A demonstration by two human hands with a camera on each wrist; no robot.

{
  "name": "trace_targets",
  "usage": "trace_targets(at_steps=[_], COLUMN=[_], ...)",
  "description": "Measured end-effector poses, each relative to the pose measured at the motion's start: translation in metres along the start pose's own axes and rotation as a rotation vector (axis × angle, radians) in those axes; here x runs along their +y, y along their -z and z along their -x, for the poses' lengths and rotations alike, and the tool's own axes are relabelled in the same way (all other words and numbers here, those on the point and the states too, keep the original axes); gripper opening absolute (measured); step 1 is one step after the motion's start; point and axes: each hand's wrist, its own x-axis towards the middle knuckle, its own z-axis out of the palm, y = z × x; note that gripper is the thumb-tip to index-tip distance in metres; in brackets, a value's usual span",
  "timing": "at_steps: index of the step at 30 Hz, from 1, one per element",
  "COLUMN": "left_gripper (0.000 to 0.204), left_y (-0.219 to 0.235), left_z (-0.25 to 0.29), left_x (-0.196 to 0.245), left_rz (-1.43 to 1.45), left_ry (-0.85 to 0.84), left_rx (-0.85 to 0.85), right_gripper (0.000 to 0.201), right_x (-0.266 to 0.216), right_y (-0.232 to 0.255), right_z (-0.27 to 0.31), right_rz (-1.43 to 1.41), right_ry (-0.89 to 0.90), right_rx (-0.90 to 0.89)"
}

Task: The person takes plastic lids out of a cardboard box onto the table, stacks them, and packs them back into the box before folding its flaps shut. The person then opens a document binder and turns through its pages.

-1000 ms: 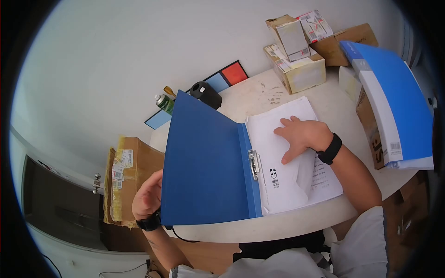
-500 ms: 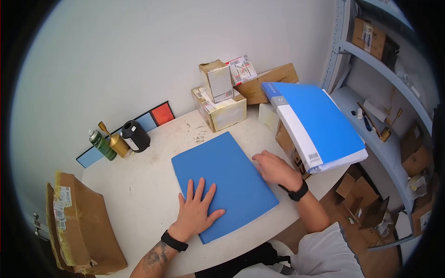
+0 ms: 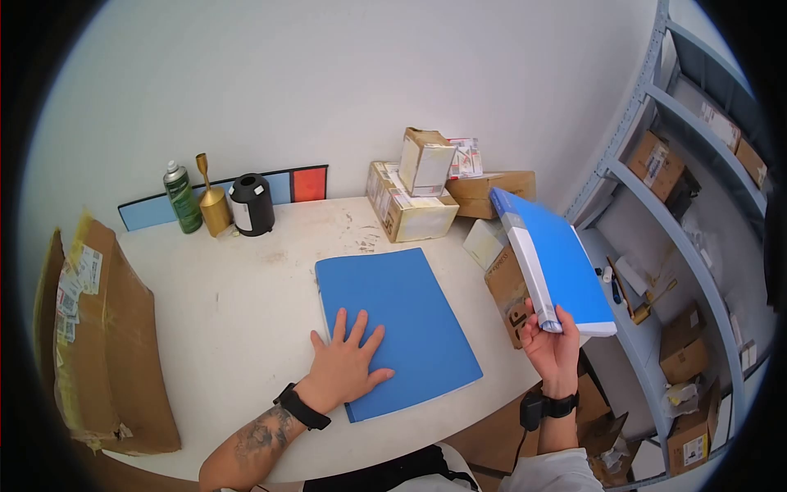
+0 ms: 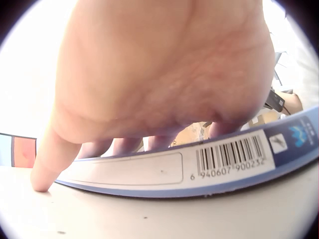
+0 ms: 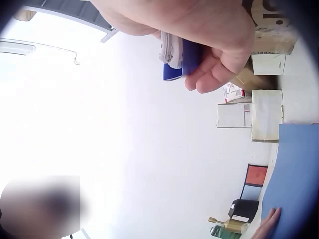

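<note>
A shut blue file folder [image 3: 402, 316] lies flat on the table, the barcode on its spine [image 4: 231, 154] showing in the left wrist view. My left hand [image 3: 348, 369] rests spread on its left side, and one fingertip [image 4: 41, 184] reaches past the spine to the tabletop. At the right, my right hand [image 3: 554, 348] holds a bright blue ring binder [image 3: 561, 266] with a white spine by its near lower corner. Fingers [image 5: 212, 72] curl along the binder's blue cover in the right wrist view, beside its stacked page edges. The binder tilts over a brown carton [image 3: 507, 289].
Taped boxes [image 3: 412, 205] are stacked at the back of the white table [image 3: 238, 328]. A spray can [image 3: 182, 197], a brass candle holder [image 3: 215, 209] and a black cylinder [image 3: 252, 205] stand by the wall. A large carton [image 3: 115, 336] is at left, metal shelving [image 3: 680, 221] at right.
The open folder has been shut, and the left hand has come to lie on its cover. The right hand has left the pages, moved right and taken hold of the bright blue ring binder.
</note>
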Motion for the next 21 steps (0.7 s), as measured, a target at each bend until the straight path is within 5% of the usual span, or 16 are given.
trace_targets(at_steps=[2, 9, 11, 14, 15, 17, 19, 21], left_gripper=[0.082, 0.077, 0.074, 0.065, 0.061, 0.058, 0.057, 0.064], left_y=[0.001, 0.006, 0.011, 0.027, 0.029, 0.040, 0.066, 0.070], left_z=[0.007, 0.036, 0.058, 0.107, 0.127, 0.143, 0.145, 0.137], left_x=[0.001, -0.013, -0.030, -0.049, -0.061, -0.068, -0.053, -0.021], left_rz=[-0.012, -0.005, 0.035, 0.133, 0.060, -0.016, 0.215, 0.224], left_ry=[0.024, -0.010, -0.051, 0.168, 0.225, 0.304, 0.600, 0.458], left_rx=[-0.007, 0.019, 0.071, 0.033, 0.054, 0.083, -0.085, 0.052], right_gripper=[0.048, 0.051, 0.046, 0.052, 0.052, 0.053, 0.058, 0.050], right_x=[0.020, 0.125, 0.166, 0.198, 0.195, 0.168, 0.122, 0.088], right_y=[-0.023, -0.052, -0.061, -0.037, -0.037, -0.049, -0.075, -0.069], right_z=[0.012, 0.077, 0.092, 0.094, 0.094, 0.085, 0.069, 0.046], right_rz=[0.198, 0.352, 0.223, 0.175, 0.150, 0.901, 1.022, 1.076], right_ry=[0.041, -0.234, -0.469, -1.158, -1.175, -1.087, -0.783, -0.743], right_rx=[0.123, -0.070, -0.103, -0.357, -0.370, -1.326, -1.609, -1.443])
